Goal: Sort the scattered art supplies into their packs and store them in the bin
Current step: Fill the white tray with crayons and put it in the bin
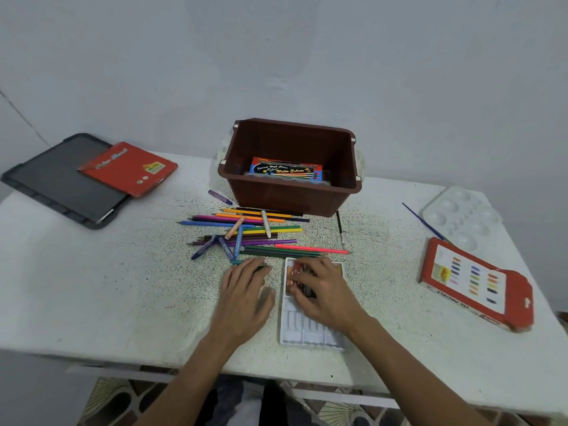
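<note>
In the brown bin [292, 192] at twelve o'clock lies only the watercolour box [287, 170]. My right hand [319, 290] presses pastels into the half-filled white tray [307, 333], grip unclear; left hand [246, 287] spread flat. Pencils [246, 229] remain scattered at eleven.

I see a brown bin [292, 192] holding a blue, black and red water colour box [287, 170] with yellow lettering, and the white table [107, 287] is peppered with fine dark speckles. On my screen the loose pencils [246, 229] run through orange, pink, blue, green, yellow, purple and black, and the white tray [307, 330] holds red, orange and dark pastels. The red pastel box [475, 284] has a white panel of coloured swatches, another red pack [129, 169] lies on a dark grey lid [55, 186], and the paint palette [461, 216] is white.
</note>
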Tool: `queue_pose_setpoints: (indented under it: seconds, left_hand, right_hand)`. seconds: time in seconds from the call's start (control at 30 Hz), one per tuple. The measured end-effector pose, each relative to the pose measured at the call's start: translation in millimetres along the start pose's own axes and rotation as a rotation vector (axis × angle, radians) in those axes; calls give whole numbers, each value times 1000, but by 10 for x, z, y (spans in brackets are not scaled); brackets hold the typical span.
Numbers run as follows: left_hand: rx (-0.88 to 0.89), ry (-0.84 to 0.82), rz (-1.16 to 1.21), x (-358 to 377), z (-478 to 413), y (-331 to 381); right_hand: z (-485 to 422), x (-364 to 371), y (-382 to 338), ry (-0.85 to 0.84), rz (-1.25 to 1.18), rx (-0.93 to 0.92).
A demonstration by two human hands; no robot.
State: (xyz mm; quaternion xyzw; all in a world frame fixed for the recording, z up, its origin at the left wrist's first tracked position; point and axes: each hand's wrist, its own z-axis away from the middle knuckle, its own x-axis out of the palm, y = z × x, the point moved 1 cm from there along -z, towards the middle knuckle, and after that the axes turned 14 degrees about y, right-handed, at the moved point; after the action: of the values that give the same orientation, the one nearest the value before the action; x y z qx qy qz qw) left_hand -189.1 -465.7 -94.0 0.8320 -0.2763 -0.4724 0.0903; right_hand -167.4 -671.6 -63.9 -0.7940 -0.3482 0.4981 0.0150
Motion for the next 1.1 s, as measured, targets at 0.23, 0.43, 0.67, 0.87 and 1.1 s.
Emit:
queue_pose_setpoints:
  seconds: [0.23,0.43,0.67,0.87,1.1]
  left_hand:
    - [-190,164,-111,-18,-14,-39]
    - [-328,180,-143,-105,-8,-52]
    - [-249,81,-209,-183,113,-125]
    - [-251,71,-274,-202,126,-182]
    - [-236,120,-248,-236,60,-206]
  right_hand:
    - [201,-115,122,125,-3,95]
    - [402,-256,258,167,42,228]
    - [714,-301,362,51,57,307]
    - [716,-284,349,51,84,312]
    - [643,-243,358,107,108,341]
